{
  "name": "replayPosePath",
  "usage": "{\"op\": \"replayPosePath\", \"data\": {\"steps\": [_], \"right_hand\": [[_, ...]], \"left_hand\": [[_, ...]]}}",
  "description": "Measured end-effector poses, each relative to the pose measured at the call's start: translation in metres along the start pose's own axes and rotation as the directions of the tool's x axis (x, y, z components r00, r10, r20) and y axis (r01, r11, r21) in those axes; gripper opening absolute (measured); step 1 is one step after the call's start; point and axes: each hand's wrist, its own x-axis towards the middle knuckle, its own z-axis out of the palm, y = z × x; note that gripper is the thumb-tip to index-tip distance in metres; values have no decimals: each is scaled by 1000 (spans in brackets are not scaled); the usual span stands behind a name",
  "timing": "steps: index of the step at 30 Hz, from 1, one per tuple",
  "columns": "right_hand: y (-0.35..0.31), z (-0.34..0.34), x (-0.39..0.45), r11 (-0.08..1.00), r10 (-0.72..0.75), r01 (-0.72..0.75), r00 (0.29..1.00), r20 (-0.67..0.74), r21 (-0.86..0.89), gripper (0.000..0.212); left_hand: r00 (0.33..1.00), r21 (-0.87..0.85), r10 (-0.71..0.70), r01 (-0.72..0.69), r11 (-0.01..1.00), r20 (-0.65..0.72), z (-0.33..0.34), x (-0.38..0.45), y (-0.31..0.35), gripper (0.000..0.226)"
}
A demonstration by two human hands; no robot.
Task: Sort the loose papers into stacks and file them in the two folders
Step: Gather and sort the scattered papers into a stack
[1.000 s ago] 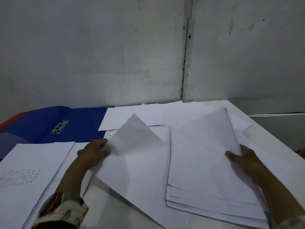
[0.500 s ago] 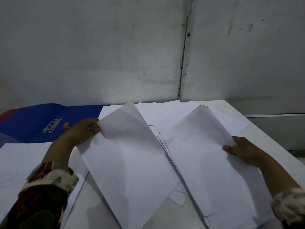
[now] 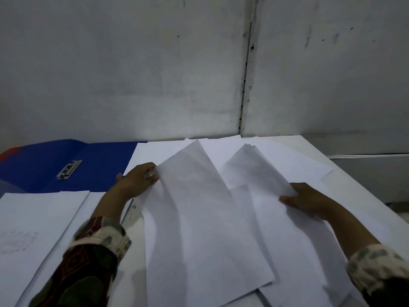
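1. The left hand pinches a single sheet by its edge; a sharp pull could crease it.
2. The right hand grips a fanned paper stack above the bench; sheets may slip out.
3. The blue folder lies open, far left.

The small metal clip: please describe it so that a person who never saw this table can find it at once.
Look at the far left of the white table, where an open blue folder lies against the grey wall. On its blue surface sits the small silver metal clip, the only shiny thing among flat white paper sheets.
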Motion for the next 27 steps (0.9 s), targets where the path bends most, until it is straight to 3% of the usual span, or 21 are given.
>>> {"op": "replayPosePath", "data": {"steps": [7,12,16,21,24,27], "right_hand": [[-8,25,-1,979,-19,11,999,35,203,4],[-11,40,-6,945,39,-52,998,48,322,23],[-11,41,-10,939,43,-68,996,80,337,34],[-3,41,-11,940,14,-55,992,122,338,10],[-1,42,-11,936,16,-50,995,102,348,11],[-3,45,-9,936,23,-36,999,41,349,8]], "left_hand": [[1000,21,-2,2,1000,-12,39,6,45,21],[999,60,33,-36,998,43,77,5,67,26],[999,30,50,-51,998,8,94,2,85,25],[999,-6,42,-42,999,-25,107,3,93,24],[999,-16,38,-39,999,-29,111,3,89,25],[991,-22,24,-27,999,-135,112,4,82,30]]}}
